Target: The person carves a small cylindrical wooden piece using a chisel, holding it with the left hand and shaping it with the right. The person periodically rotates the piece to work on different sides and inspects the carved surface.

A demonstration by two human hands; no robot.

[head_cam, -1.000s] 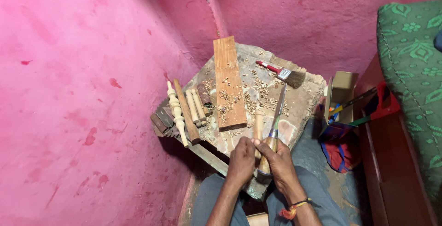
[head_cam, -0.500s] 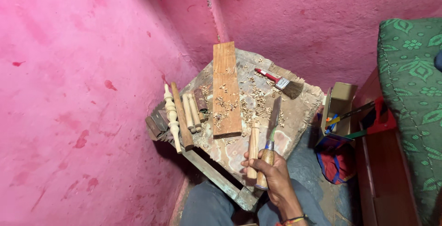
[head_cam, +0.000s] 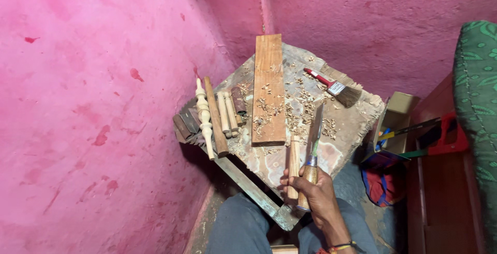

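Note:
My right hand is closed around the wooden handle of a chisel and also pinches a short wooden dowel beside it. Both point away from me over the near edge of a small worn work table strewn with wood shavings. A long wooden plank lies along the table's middle, just left of the chisel's blade. My left hand is out of the picture.
A turned wooden spindle and several sticks lie at the table's left edge. A red-handled paintbrush rests at the back. Pink walls close in at left and behind. A cardboard box, a red-handled saw and green cloth are at right.
My left hand has left the dowel and dropped out of view. My right hand now holds both chisel and dowel. The view has tilted slightly.

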